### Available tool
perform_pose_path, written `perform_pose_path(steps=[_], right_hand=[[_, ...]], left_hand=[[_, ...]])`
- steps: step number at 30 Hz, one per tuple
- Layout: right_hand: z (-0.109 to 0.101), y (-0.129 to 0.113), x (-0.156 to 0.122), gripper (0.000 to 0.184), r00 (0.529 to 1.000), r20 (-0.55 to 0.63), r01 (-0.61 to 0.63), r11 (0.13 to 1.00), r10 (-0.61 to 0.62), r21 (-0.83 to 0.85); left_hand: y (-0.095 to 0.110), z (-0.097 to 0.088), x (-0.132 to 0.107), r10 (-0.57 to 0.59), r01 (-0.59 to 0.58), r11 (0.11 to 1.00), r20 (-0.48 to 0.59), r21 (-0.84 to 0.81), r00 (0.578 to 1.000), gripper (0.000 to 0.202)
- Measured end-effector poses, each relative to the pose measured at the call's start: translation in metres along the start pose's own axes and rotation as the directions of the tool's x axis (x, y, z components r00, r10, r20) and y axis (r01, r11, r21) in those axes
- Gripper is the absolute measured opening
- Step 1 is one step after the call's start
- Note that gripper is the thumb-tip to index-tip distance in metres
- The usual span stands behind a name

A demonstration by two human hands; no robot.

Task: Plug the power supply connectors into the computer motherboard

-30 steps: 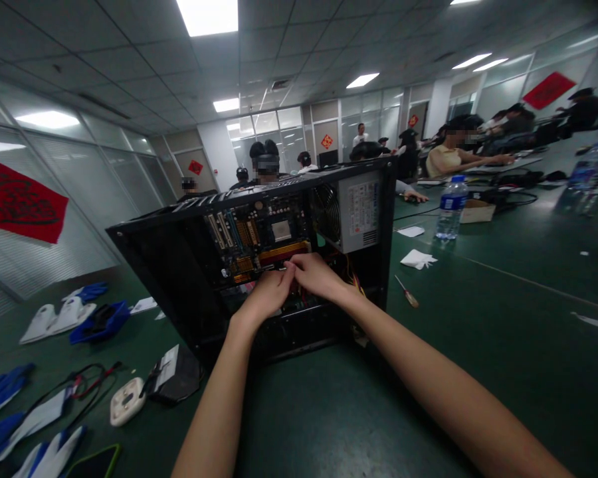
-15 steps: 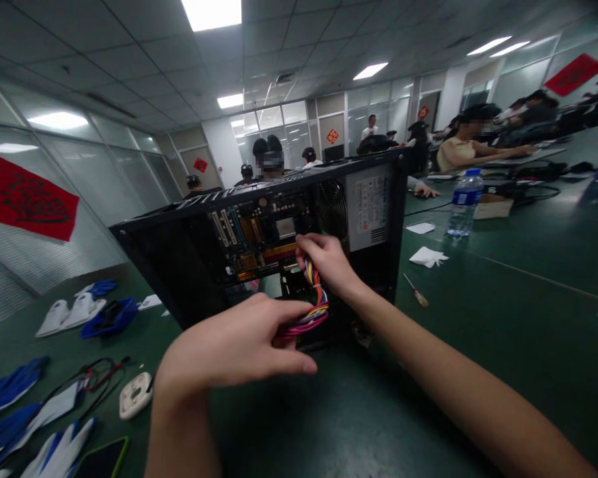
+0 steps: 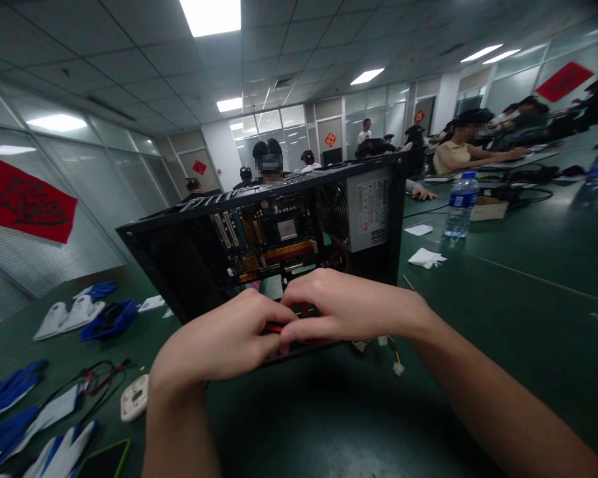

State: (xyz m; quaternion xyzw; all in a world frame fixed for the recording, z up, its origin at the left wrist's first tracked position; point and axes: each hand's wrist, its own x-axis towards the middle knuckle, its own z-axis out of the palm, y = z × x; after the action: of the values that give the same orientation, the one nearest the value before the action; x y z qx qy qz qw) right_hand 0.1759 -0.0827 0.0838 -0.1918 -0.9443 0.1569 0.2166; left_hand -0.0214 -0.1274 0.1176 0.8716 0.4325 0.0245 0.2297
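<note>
Green table (image 3: 518,318), hands (image 3: 224,338) (on red wires (image 3: 274,328))

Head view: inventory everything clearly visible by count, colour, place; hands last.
Computer case: 1, black, centre
Power supply: 1, grey, inside case
Circuit board: 1, dark, inside case
Cables: count unclear, red, centre
Bottles: at least 2, clear, right
Papers: several, white, both sides
Gloves: several, blue-white, left
Tray-like item: 1, blue, left
Phone: 1, black-green, lower left
Small device: 1, cream, left
Wall hangings: several, red, background
Table: 1, green, beneath
People: several, dark and pale clothes, background
Left hand: 1, bare, holding cables
Right hand: 1, bare, beside left
</note>
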Motion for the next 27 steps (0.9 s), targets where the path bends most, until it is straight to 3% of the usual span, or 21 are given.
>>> perform_pose_path(steps=[3, 7, 9, 13, 18, 27], right_hand=[[-0.002, -0.005, -0.003, 0.038, 0.999, 0.033, -0.038, 0.999, 0.039, -0.033], [-0.008, -0.008, -0.008, 0.024, 0.993, -0.121, -0.022, 1.0, 0.019, -0.02], [-0.012, -0.008, -0.011, 0.019, 0.984, -0.177, 0.011, 1.0, -0.008, 0.015], [-0.018, -0.01, -0.017, 0.014, 0.954, -0.298, 0.001, 1.0, 0.003, 0.013], [-0.021, -0.01, -0.02, 0.027, 0.928, -0.372, 0.038, 0.998, -0.019, 0.042], [-0.02, -0.005, -0.018, 0.035, 0.877, -0.481, 0.016, 0.999, -0.001, 0.028]], left_hand=[[0.003, -0.002, -0.001, 0.066, -0.07, 0.997, -0.1, -0.036, 0.993, 0.02], [0.006, -0.003, -0.007, 0.125, -0.146, 0.989, -0.326, -0.039, 0.937, 0.02], [0.006, -0.003, -0.009, 0.152, -0.197, 0.977, -0.385, -0.079, 0.91, 0.024], [0.003, 0.001, -0.007, 0.182, -0.275, 0.95, -0.447, -0.151, 0.876, 0.036], [0.002, 0.007, -0.001, 0.256, -0.402, 0.886, -0.478, -0.233, 0.84, 0.049], [0.002, 0.01, 0.006, 0.239, -0.437, 0.853, -0.53, -0.287, 0.814, 0.053]])
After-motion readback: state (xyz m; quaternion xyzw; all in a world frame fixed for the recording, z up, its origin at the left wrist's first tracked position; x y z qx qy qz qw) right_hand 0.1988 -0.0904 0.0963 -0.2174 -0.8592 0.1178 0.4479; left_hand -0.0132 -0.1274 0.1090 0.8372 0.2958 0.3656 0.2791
